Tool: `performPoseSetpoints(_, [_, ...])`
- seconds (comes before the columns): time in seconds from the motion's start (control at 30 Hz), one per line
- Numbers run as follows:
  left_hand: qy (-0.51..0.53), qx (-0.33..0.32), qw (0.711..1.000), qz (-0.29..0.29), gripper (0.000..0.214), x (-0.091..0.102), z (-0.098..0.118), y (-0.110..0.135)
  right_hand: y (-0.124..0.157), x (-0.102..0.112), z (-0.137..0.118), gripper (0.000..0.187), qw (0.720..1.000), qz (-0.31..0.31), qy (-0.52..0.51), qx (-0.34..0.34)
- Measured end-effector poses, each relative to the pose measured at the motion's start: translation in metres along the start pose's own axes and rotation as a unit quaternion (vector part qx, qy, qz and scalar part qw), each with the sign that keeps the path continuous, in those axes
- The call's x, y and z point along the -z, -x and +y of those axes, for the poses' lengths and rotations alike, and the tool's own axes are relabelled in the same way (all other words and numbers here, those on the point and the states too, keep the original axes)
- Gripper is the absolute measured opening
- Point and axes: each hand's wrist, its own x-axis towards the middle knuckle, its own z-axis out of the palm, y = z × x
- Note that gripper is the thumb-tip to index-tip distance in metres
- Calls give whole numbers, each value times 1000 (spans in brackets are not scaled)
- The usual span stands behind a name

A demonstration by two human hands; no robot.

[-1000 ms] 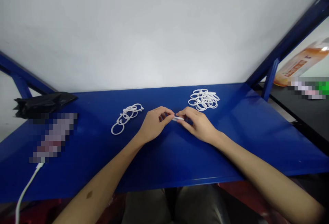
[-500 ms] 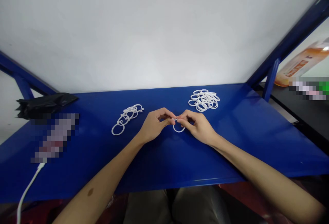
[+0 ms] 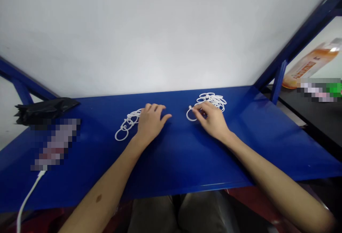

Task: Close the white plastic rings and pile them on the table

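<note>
Pinched between the thumb and fingers of my right hand [image 3: 212, 119] is a white ring [image 3: 191, 120] with a small knob at its top. That hand is just in front of a pile of similar white rings [image 3: 217, 99] and hides part of it. My left hand [image 3: 151, 120] holds nothing, its fingers spread and its palm down over the table. Its back covers the right end of a smaller row of white rings [image 3: 121, 139], which lie overlapping on the blue table [image 3: 171, 161].
A black plastic bag [image 3: 48, 108] and a blurred-out flat object [image 3: 57, 144] with a white cable [image 3: 28, 195] lie at the left. Blue frame bars [image 3: 279, 81] rise at both sides. On a dark surface at the right stands a bottle of orange liquid [image 3: 311, 63].
My hands have moved apart. The left let go of the ring, opened and went left toward the smaller row; the right carried the ring right, toward the pile.
</note>
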Motion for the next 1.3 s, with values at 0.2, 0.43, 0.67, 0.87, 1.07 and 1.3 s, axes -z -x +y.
performPoseSetpoints(0.2, [-230, 63, 971, 6, 29, 4, -39, 4, -17, 15, 56, 27, 978, 131, 140, -77])
performPoseSetpoints(0.43, [-144, -25, 987, -64, 24, -2, -22, 4, -23, 8, 77, 28, 968, 142, 191, -74])
performPoseSetpoints(0.67, [-26, -111, 989, -95, 16, -3, 2, 8, -21, 9, 72, 30, 969, 152, 184, -55])
performPoseSetpoints(0.87, [82, -90, 989, -83, 10, 3, 17, 9, -18, 13, 53, 28, 970, 156, 187, -14])
performPoseSetpoints(1.07, [255, 3, 963, -84, 10, 17, 30, 7, -2, 4, 7, 27, 997, -15, 25, 74])
performPoseSetpoints(1.3, [423, 38, 894, -142, 17, 11, 27, 9, 10, -15, -12, 26, 985, -138, -84, 55])
